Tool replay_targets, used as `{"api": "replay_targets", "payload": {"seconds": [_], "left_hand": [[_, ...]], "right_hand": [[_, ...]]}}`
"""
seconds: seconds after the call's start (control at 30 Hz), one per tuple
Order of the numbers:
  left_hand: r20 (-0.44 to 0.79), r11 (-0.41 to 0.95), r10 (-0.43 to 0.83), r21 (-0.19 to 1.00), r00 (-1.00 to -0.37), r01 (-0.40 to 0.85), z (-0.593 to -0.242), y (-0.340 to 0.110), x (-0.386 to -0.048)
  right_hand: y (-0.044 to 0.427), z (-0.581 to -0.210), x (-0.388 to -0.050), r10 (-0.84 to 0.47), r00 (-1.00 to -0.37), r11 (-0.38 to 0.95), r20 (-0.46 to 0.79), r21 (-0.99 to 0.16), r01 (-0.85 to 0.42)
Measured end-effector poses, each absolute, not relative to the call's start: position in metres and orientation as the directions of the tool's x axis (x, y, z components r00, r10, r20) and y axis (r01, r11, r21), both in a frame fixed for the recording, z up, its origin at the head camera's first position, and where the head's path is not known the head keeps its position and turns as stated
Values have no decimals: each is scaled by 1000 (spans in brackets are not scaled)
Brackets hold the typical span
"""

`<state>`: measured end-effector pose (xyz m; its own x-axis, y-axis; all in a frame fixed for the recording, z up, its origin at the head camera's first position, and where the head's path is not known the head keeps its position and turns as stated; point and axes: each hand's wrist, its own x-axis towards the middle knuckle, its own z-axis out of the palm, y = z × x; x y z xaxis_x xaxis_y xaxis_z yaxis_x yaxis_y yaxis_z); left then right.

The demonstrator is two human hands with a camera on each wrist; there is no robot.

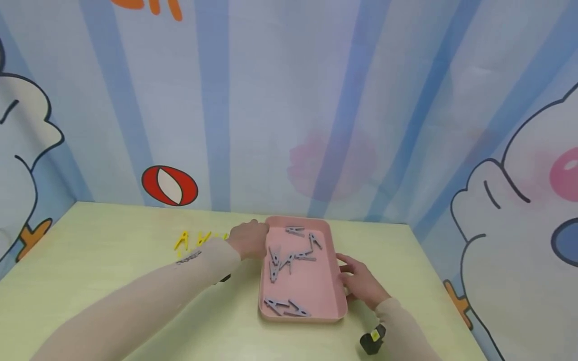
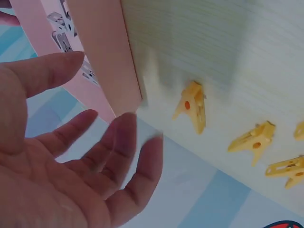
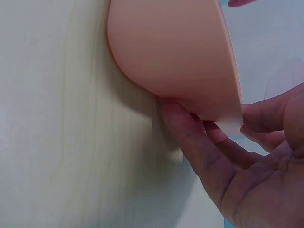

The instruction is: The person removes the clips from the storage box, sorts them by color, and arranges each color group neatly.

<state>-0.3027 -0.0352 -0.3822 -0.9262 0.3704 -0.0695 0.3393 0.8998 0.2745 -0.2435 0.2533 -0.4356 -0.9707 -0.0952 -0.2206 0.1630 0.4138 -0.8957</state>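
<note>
A pink tray holds several grey clothespins, scattered along its left side and near both ends. My left hand is at the tray's upper left edge. In the left wrist view, this hand has its thumb by the rim of the tray and its other fingers spread loosely near the corner. At the right side, my right hand holds the tray; in the right wrist view, the hand has its thumb at the rim and a fingertip at the bottom edge of the tray wall.
Several yellow clothespins lie left of the tray on the pale table, partly behind my left forearm; the left wrist view also shows a yellow clothespin. A printed blue-striped curtain hangs behind the table.
</note>
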Motion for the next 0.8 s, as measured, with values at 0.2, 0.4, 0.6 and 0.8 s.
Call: {"api": "replay_targets", "payload": {"seconds": [0.2, 0.4, 0.6, 0.8], "left_hand": [[-54, 879, 430, 254, -901, 404, -395, -21, -308], [-44, 846, 508, 213, -860, 489, -399, -10, -310], [-121, 845, 533, 142, -838, 516, -397, -3, -312], [-194, 853, 520, 55, -832, 520, -399, 2, -317]], "right_hand": [[252, -439, -245, -106, -970, 409, -221, -898, 160], [256, -438, -245, -89, -970, 435, -224, -885, 165], [256, -439, -245, -89, -970, 430, -224, -887, 166], [255, -438, -244, -89, -972, 436, -219, -886, 160]]}}
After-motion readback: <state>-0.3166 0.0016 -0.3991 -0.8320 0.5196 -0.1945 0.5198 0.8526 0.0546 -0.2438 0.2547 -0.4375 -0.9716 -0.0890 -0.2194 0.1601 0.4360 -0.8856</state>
